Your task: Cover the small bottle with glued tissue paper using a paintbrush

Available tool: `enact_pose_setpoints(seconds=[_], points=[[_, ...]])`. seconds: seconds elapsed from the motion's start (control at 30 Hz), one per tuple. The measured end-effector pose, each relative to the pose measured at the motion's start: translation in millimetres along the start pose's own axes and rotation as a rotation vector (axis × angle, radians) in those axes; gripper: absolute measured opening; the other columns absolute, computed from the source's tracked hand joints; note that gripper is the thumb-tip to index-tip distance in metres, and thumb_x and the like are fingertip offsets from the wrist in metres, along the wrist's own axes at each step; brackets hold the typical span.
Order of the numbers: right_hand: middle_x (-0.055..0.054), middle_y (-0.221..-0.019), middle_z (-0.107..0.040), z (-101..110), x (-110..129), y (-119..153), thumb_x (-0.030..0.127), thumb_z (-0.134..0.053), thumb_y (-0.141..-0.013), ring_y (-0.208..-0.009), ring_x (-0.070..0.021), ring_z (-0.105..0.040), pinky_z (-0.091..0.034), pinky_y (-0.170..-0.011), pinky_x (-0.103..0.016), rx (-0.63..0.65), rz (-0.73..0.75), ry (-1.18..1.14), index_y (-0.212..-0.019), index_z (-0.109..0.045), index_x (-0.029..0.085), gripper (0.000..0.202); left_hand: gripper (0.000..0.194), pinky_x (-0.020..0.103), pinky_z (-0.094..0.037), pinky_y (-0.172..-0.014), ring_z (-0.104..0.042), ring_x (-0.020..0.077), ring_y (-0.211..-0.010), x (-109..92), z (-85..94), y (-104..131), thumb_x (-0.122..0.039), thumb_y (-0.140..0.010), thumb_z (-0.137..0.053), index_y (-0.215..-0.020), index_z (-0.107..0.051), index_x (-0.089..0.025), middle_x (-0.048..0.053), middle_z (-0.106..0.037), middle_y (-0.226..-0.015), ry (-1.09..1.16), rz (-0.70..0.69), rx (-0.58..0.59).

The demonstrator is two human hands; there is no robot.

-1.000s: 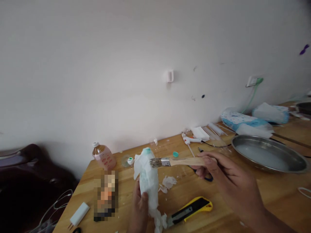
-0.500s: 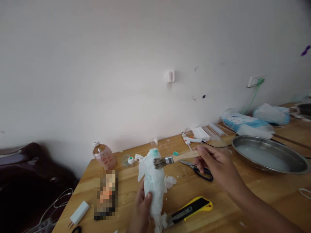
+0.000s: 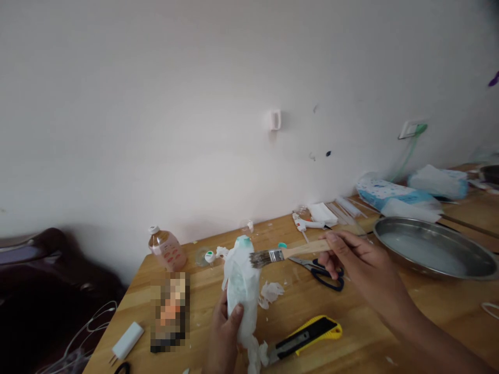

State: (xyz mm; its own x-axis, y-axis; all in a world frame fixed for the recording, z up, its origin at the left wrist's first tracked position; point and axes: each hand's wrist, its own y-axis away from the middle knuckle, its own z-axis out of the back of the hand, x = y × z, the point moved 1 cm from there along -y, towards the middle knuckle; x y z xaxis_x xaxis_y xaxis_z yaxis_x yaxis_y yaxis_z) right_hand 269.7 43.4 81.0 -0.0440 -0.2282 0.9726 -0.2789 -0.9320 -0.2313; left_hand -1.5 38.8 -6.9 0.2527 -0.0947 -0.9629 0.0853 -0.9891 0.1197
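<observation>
My left hand (image 3: 229, 327) is wrapped round a bottle (image 3: 244, 291) covered in wet white tissue, with a greenish top showing. It is held nearly upright above the table. My right hand (image 3: 349, 259) grips a paintbrush (image 3: 288, 253) by its wooden handle. The dark bristles touch the right side of the tissue near the bottle's top. Torn tissue scraps (image 3: 272, 292) lie just right of the bottle. Below them rests a yellow and black utility knife (image 3: 306, 335). Scissors (image 3: 319, 270) with dark handles lie beneath the brush and right hand.
A metal basin (image 3: 432, 249) of cloudy liquid stands at the right, with tissue packs (image 3: 393, 192) behind it. A glue gun (image 3: 306, 222) lies by the wall. At the left are a pink bottle (image 3: 167, 249), a blurred-out object (image 3: 171, 311) and a white charger (image 3: 128, 340).
The brush has shifted slightly right, its bristles now at the bottle's side instead of across its front. My left hand has turned and moved the wrapped bottle a little left.
</observation>
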Motion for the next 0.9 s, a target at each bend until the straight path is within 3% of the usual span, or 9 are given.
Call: enact_pose_setpoints(seconds=[0.17,0.4,0.63,0.77,0.9], points=[[-0.001,-0.061,-0.062,-4,-1,-3,0.059,-0.064,-0.084,-0.049,-0.0106,-0.052,-0.045,-0.043,-0.020,-0.017,-0.022,-0.123,-0.091,-0.062,0.017,0.043,0.073,0.044,-0.048,-0.098,-0.059,0.0367,-0.119,0,-0.2,-1,-0.052,-0.060,-0.083,-0.123,-0.067,-0.016,0.014,-0.069,-0.124,-0.025,-0.053,0.007],[0.002,-0.058,-0.059,-2,-5,-6,0.059,-0.068,-0.080,-0.044,-0.0081,-0.048,-0.041,-0.040,-0.018,-0.164,-0.049,-0.211,-0.087,-0.062,0.018,0.042,0.072,0.043,-0.047,-0.101,-0.056,0.0368,-0.123,4,3.0,-3,-0.052,-0.062,-0.082,-0.123,-0.067,-0.016,0.014,-0.068,-0.126,-0.022,-0.053,-0.051],[-0.001,-0.058,-0.061,-24,-23,2,0.061,-0.067,-0.080,-0.045,-0.0093,-0.050,-0.041,-0.039,-0.018,-0.061,-0.114,-0.209,-0.081,-0.061,0.016,0.045,0.068,0.042,-0.053,-0.091,-0.064,0.0359,-0.110,6,-0.6,-1,-0.052,-0.059,-0.084,-0.116,-0.070,-0.017,0.013,-0.073,-0.116,0.042,-0.066,0.029],[-0.001,-0.061,-0.062,-30,-32,7,0.059,-0.065,-0.083,-0.047,-0.0094,-0.052,-0.043,-0.041,-0.018,-0.032,-0.083,-0.180,-0.084,-0.061,0.016,0.043,0.069,0.042,-0.052,-0.091,-0.063,0.0360,-0.111,8,0.1,-1,-0.054,-0.058,-0.083,-0.115,-0.071,-0.018,0.013,-0.075,-0.111,0.049,-0.064,0.000],[-0.002,-0.062,-0.063,-26,-26,12,0.060,-0.063,-0.084,-0.048,-0.0095,-0.052,-0.044,-0.042,-0.019,-0.018,-0.055,-0.116,-0.085,-0.061,0.016,0.044,0.067,0.041,-0.051,-0.094,-0.059,0.0361,-0.117,2,0.6,2,-0.053,-0.060,-0.083,-0.117,-0.070,-0.019,0.011,-0.075,-0.106,0.065,-0.075,-0.052]])
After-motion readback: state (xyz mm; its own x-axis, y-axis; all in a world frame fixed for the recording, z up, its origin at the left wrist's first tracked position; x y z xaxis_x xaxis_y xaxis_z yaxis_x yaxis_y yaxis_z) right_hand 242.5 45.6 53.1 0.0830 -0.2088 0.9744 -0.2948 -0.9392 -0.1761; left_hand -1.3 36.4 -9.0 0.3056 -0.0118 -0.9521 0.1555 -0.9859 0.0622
